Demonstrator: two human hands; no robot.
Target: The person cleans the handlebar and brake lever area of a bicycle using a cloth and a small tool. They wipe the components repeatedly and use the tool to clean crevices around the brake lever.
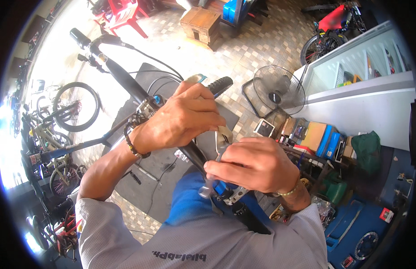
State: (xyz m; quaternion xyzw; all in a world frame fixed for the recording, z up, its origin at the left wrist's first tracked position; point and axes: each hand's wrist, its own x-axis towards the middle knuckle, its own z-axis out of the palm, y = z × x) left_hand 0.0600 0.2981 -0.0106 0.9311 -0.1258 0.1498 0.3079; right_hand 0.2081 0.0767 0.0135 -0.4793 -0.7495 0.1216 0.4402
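Observation:
My left hand (183, 117) is closed above the bicycle handlebar (122, 78), its fingers bunched round a pale cloth (196, 79) that shows past the knuckles. A light strip (220, 140), seemingly of the same cloth, hangs between the two hands. Lower and to the right, my right hand (257, 165) is closed too, thumb and fingers pinched together over the bar. A shiny metal piece with a rounded end (205, 192) sticks out below its thumb; what the fingers grip is mostly hidden. Clamps and a silver lever (237, 194) sit on the bar just under this hand.
Ahead, the front tyre (220, 85) points away over a dark mat (172, 188). A floor fan (278, 92) and a shelf of boxes (315, 136) stand to the right. Several bicycles (75, 106) line the left. A wooden box (200, 24) and red chair (126, 15) are farther back.

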